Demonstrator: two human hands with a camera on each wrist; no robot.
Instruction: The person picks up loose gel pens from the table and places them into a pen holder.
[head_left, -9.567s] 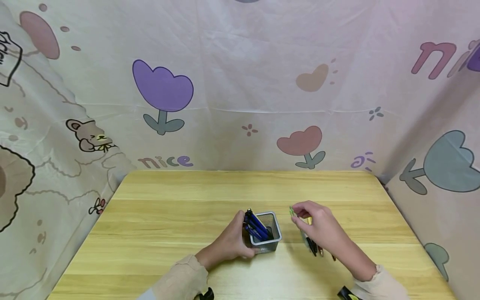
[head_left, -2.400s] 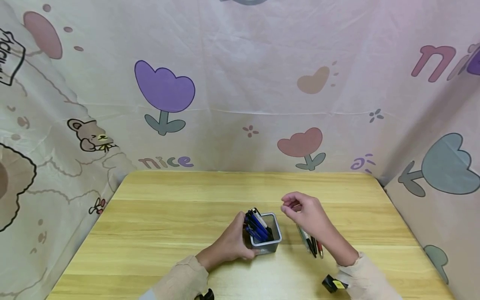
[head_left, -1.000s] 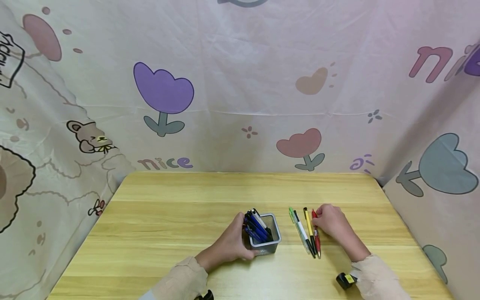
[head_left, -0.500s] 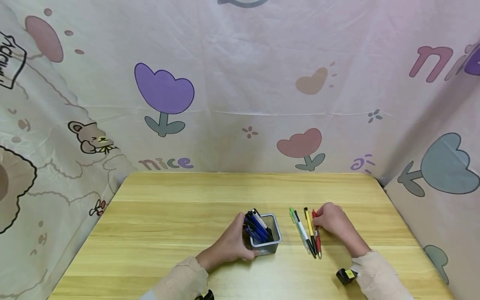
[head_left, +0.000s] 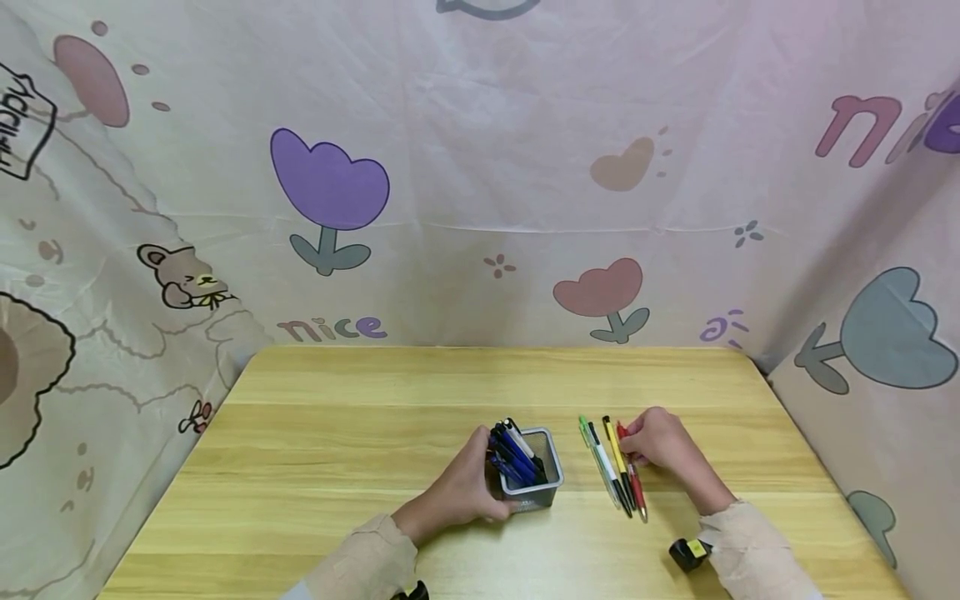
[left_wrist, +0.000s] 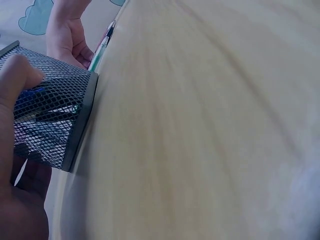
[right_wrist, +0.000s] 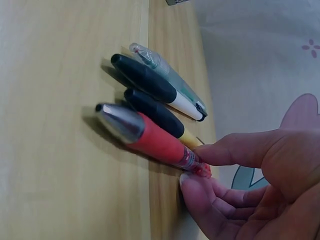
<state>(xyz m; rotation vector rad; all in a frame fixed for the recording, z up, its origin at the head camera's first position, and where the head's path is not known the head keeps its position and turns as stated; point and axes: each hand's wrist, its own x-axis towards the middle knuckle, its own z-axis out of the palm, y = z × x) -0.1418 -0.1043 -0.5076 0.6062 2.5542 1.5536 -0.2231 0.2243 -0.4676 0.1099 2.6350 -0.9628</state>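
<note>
My left hand (head_left: 467, 483) grips the near left side of a square metal mesh pen holder (head_left: 553, 457), thumb and fingers spread around it. Inside lean several blue and black pens (head_left: 514, 454) and a white one. At the right, my right hand (head_left: 660, 442) pinches the upper end of a red pen (right_wrist: 160, 142) between thumb and forefinger; its silver tip points toward the near side. Beside it lie a yellow and black pen (head_left: 617, 454), a white and black pen (head_left: 604, 460) and a clear green pen (head_left: 584, 427), roughly parallel on the table.
The wooden table (head_left: 360, 417) reaches back to a patterned cloth (head_left: 465, 167) hung behind and at both sides. A black wrist device with a yellow label (head_left: 688, 553) sits by the right sleeve; another dark piece (head_left: 412, 591) shows by the left sleeve.
A white pen has appeared in the holder since the oldest frame. My right hand has come down onto the red pen, whose upper end has just shifted left. The left hand stays put.
</note>
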